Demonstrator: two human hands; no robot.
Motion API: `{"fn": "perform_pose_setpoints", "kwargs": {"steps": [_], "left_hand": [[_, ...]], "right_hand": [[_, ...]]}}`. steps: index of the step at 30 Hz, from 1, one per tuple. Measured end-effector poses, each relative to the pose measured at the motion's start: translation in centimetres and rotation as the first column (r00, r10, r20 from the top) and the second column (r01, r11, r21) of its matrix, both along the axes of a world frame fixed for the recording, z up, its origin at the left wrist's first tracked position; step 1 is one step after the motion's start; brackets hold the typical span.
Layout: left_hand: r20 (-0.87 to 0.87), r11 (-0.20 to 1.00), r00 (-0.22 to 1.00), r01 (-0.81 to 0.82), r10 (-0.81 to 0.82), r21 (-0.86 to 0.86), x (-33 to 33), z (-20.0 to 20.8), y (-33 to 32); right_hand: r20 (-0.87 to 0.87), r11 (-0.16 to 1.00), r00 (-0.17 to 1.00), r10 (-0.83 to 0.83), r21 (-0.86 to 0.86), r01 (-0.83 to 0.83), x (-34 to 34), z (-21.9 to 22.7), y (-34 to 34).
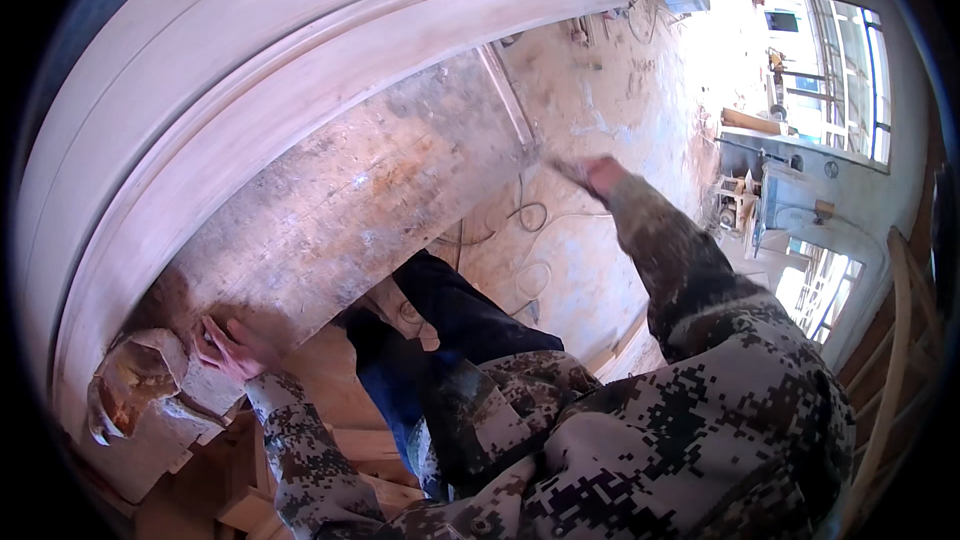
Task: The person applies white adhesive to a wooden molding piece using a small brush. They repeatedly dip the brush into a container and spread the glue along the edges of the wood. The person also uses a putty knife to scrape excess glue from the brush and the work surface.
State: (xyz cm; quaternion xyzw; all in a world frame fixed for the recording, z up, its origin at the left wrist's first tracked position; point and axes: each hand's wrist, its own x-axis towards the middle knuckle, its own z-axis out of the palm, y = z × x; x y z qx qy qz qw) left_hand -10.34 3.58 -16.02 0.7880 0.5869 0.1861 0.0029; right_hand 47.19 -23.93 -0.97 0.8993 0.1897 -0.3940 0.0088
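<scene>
My left hand (238,350) rests at the near left end of a worn, stained workbench (380,180), its fingers apart and holding nothing. Right beside it lies a crumpled, stiff-looking brown and grey cloth or paper (140,380). My right hand (603,176) is out past the bench's right edge, smeared by motion. It looks closed, and a blurred greyish thing sticks out of it toward the bench; its kind is too smeared to tell. Along the bench's far side runs a long, curved-looking pale panel (330,60) with a moulded edge.
A thin wooden strip (506,95) lies along the bench's right end. Cords or hoses (535,260) loop over the dusty floor (590,270). Wooden pieces (372,443) are below my left arm. Tools and equipment (740,202) stand by the wall, near a bright window (830,80).
</scene>
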Motion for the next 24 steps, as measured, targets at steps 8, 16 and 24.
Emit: {"fn": "perform_pose_setpoints", "kwargs": {"steps": [8, 16, 24], "left_hand": [[0.01, 0.999, 1.0, 0.002, -0.002, 0.033, -0.8, 0.1, -0.2], [0.109, 0.998, 0.994, 0.008, -0.014, 0.06, -0.3, 0.6, -0.6], [0.14, 0.994, 0.99, 0.012, -0.026, 0.105, -1.9, 0.1, -0.2]], "right_hand": [[0.036, 0.971, 0.999, 0.024, 0.237, -0.032, 0.6, 0.2, 3.3], [0.077, 0.889, 0.892, 0.446, -0.157, -0.43, -5.8, -0.1, -0.3], [0.138, 0.945, 0.986, -0.09, 0.324, 0.041, -0.8, 0.7, 7.1]]}}
